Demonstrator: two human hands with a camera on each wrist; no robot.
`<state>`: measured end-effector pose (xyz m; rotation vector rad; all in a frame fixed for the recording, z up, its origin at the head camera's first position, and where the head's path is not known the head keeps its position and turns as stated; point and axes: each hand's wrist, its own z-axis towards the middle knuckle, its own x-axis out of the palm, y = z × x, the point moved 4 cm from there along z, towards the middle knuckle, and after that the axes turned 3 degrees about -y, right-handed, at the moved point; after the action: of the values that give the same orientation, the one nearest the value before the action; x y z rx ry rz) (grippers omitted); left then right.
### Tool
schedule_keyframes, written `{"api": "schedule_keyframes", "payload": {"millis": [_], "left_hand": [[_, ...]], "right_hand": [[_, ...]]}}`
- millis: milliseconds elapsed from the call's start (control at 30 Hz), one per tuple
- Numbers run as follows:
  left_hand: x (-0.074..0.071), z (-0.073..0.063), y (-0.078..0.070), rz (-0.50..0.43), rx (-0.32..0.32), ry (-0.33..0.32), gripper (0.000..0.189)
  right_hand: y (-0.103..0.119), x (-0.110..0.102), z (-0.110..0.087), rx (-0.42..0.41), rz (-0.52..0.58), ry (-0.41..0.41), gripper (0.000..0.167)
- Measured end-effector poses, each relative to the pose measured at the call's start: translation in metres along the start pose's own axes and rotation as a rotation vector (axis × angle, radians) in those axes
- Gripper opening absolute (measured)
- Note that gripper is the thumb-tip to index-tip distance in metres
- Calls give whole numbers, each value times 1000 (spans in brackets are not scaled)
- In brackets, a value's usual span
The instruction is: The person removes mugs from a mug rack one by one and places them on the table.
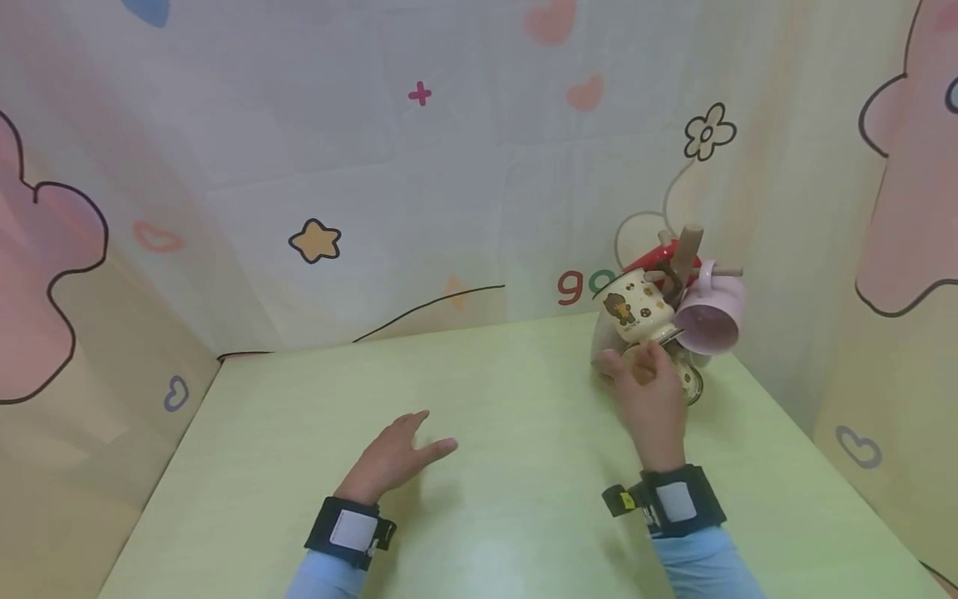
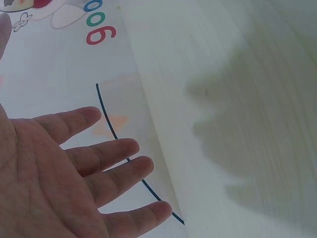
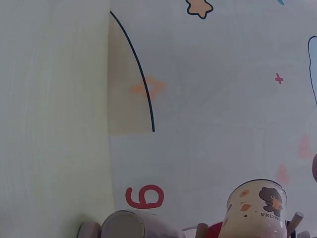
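– At the far right of the table [image 1: 509,399]: wooden mug stand [image 1: 692,245], loaded. Right hand [image 1: 651,408] is at its front. Nearest mugs?
– Bear mug [image 1: 636,312], cream, tilted, just above the fingertips. Lower cream mug [image 1: 690,384] is partly behind the hand.
– Hand states?
– Right: fingers curled, thumb standing off from the index, so part open. Can't tell if it has hold of a mug; contact is hidden, and the right wrist view doesn't settle it. Left hand [image 1: 392,457]: wide open, fingers spread, holding nothing, over the table, well left of the stand.
– Other mugs?
– Lilac mug [image 1: 718,312] on the right side, red mug [image 1: 654,256] behind, pale mug [image 1: 604,337] on the left, mostly covered.
– Edges, room?
– Back edge meets the printed backdrop [image 1: 449,166] near the stand. Right edge passes close beside it: tight. Leftward is the roomy side: wide tabletop between the hands, more out to the left edge.
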<state>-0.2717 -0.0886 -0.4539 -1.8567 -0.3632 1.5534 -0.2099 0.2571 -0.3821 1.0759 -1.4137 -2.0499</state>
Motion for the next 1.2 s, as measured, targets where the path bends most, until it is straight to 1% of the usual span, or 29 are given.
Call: {"api": "schedule_keyframes", "payload": {"millis": [167,300,367,433,533,700,967,1067,1200], "left_hand": [[1,1,-1,0,-1,4,91],[0,0,-3,4,5,6,90],[0,0,-4,5,7,6,90],[0,0,-4,3,8,5,90],[0,0,-3,-6,7,5,90],[2,0,-1,-25,6,20,91],[4,0,3,-16,4,18,91],[4,0,4,-13,4,19,91],[3,0,5,-12,5,13,91]], "right_hand": [[7,-10,-2,-81,-8,-80,81],[15,-13,-3,-130,-25,-97,81],[17,-14,-4,-139,-56,-101,81],[17,-13,-3,-161,-98,-115,80],[17,-12,-1,-218,-167,-158,78],[20,-8,5,-374,-332,-231,76],[25,7,29,-560,-625,-239,76],[23,12,36,-643,-682,-294,79],[23,19,41,-726,-701,-388,81]]}}
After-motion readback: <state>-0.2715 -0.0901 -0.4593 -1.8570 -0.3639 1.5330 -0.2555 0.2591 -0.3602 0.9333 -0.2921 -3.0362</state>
